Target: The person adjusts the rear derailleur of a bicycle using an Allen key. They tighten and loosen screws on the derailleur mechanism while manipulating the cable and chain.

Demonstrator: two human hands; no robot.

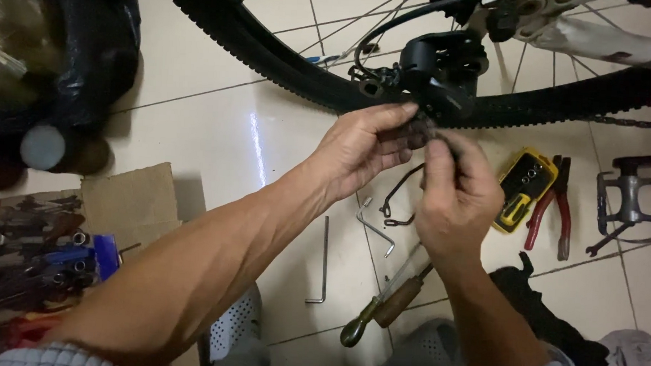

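We work a dark, greasy bicycle chain (423, 127) below the black rear derailleur (441, 71).

Our left hand (359, 152) and right hand (455, 195) both pinch the chain between fingertips, just beneath the black knobby tyre (286, 66); a yellow tool case (523, 190) and red-handled pliers (552, 209) lie on the tiled floor (219, 136).

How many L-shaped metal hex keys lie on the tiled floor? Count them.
2. A long L-shaped metal hex key lies below the left forearm; a shorter bent one lies between the forearms, below the hands. Others may be hidden under the arms.
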